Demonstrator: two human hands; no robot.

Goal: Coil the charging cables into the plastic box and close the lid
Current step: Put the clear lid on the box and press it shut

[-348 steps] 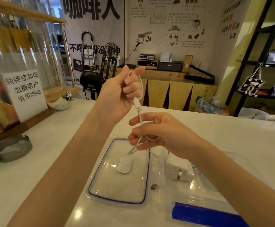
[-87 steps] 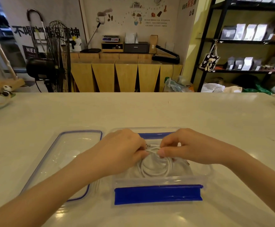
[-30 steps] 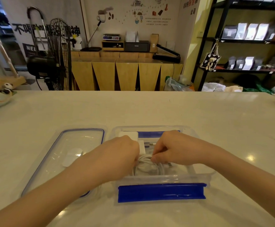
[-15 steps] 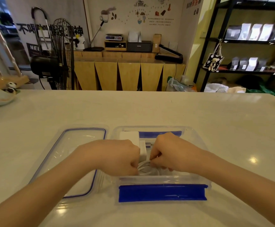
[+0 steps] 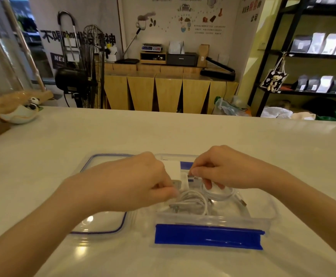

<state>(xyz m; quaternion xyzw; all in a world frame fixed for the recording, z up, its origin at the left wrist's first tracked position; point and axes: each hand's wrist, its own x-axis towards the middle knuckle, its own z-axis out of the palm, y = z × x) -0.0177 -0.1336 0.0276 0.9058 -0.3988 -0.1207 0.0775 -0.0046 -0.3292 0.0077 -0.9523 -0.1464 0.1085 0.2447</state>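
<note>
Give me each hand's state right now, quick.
Left hand: closed, pinching the white cable coil.
Right hand: closed, pinching a cable plug.

"不喝咖啡没精神", "NE" on wall banner (image 5: 77,40)

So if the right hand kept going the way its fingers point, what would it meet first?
Probably the white square charger block in the clear plastic box, just beyond the right hand; depth is uncertain.

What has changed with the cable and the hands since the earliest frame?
The white cable, then held up and being wound between both hands, now lies coiled in the plastic box. The left hand and right hand have dropped into the box, pinching at the coils. The lid stays off, flat on the counter beside the box.
</note>
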